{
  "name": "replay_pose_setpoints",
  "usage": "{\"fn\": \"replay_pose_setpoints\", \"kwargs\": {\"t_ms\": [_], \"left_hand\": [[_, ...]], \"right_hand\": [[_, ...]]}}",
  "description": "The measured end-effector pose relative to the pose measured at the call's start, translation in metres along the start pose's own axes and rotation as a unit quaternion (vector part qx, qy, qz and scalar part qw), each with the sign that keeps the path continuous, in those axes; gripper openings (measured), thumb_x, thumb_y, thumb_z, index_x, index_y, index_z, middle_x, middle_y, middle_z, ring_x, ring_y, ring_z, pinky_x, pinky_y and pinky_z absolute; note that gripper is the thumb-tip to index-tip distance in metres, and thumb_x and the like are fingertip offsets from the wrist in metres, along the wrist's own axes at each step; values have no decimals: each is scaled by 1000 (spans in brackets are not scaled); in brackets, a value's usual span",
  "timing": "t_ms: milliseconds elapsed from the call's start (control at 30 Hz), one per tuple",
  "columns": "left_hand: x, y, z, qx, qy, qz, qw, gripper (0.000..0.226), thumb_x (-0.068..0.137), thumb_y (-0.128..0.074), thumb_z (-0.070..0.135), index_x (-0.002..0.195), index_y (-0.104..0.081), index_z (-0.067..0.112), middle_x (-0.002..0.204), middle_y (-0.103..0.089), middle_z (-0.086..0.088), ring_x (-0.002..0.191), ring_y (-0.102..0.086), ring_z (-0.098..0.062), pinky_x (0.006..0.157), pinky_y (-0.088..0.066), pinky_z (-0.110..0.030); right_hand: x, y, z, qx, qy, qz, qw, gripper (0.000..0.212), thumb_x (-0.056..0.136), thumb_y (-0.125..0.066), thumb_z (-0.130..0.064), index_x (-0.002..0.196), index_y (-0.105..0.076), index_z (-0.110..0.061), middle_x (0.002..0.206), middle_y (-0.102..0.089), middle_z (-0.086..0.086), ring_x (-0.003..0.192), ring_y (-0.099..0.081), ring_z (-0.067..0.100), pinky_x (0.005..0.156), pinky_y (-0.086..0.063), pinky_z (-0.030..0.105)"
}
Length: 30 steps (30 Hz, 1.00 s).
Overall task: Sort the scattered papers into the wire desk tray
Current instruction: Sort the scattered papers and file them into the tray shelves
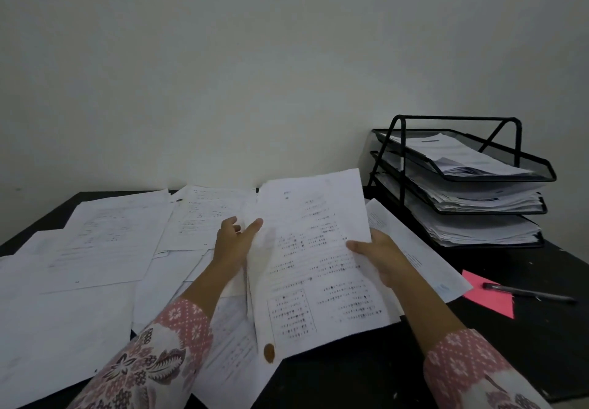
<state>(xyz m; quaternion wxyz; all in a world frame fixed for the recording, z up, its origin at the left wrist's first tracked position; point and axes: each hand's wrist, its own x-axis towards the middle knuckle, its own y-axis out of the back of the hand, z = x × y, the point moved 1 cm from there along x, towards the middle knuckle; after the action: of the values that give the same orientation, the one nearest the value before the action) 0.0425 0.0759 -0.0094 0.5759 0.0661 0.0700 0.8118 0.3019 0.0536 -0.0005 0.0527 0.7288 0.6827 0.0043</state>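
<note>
A black pen (529, 293) lies across a pink paper slip (490, 294) on the dark table (526, 361).

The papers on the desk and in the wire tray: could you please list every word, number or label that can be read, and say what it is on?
None can be read.
Held sheet: rows of print and a boxed table, too blurred.
Scattered papers: faint lines, illegible.
Wire tray stacks: print too small.
Pink note and pen: no text visible.

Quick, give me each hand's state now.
Left hand: holds the printed sheet by its left edge.
Right hand: grips the same sheet's right edge.
</note>
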Motion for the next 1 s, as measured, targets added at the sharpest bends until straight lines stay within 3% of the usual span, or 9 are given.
{"fn": "replay_pose_setpoints", "kwargs": {"t_ms": [67,167,367,533,633,733,800,867,1000], "left_hand": [[0,7,0,-81,59,-68,993,73,84,-67,36,142,-31,9,133,-49,-8,110,-54,-23,88,-47,-35],[1,15,-5,-120,66,-178,975,48,85,-66,12,130,-50,2,127,-58,-14,104,-62,-26,89,-51,-39],[1,26,-8,62,-2,-24,998,26,88,-65,28,103,-59,8,101,-62,-7,84,-58,-20,70,-47,-29],[6,34,-11,35,58,-142,988,46,83,-70,16,124,-52,4,119,-60,-11,99,-59,-23,82,-50,-31],[1,39,-10,104,22,-126,986,44,85,-64,-1,126,-50,1,120,-57,-11,99,-52,-22,85,-44,-29],[4,49,-13,141,-33,-68,987,45,87,-58,-3,129,-46,2,125,-54,-15,104,-50,-23,84,-37,-26],[7,55,-18,133,-42,-45,989,52,87,-58,0,136,-40,4,134,-49,-15,119,-47,-29,90,-37,-30],[11,60,-24,122,-36,-31,991,56,88,-59,3,139,-36,6,137,-46,-14,124,-45,-30,94,-38,-33],[17,65,-34,116,-29,-21,993,56,87,-61,5,138,-39,9,135,-50,-13,121,-48,-29,91,-39,-33]], "right_hand": [[3,-5,-4,33,-2,13,999,41,88,-61,-3,129,-53,0,127,-58,13,115,-55,26,96,-44,33],[8,-15,-8,56,-14,14,998,39,90,-61,-9,127,-55,-1,126,-60,11,114,-56,24,96,-45,32],[14,-43,-4,-94,-17,-97,991,39,80,-69,-1,117,-58,-3,120,-62,8,110,-60,28,94,-49,42],[29,-60,-3,-124,9,-19,992,29,90,-59,-9,119,-59,-4,116,-60,5,108,-57,23,93,-46,31],[38,-58,-3,-182,8,13,983,24,97,-48,-25,87,-63,-8,89,-60,6,83,-55,19,74,-44,28],[48,-41,-2,-401,-2,72,913,43,94,-46,-45,73,-57,-10,90,-59,11,94,-52,25,72,-40,30],[51,-25,-1,-511,-41,118,851,46,86,-55,-55,98,-57,-10,118,-49,13,118,-42,32,90,-39,37],[49,-12,-1,-531,-97,137,831,76,74,-66,-61,125,-44,-9,132,-38,14,124,-35,31,96,-36,39],[55,0,2,-556,-112,112,816,92,63,-72,-66,125,-41,-6,127,-47,13,119,-42,26,90,-39,33]]}}
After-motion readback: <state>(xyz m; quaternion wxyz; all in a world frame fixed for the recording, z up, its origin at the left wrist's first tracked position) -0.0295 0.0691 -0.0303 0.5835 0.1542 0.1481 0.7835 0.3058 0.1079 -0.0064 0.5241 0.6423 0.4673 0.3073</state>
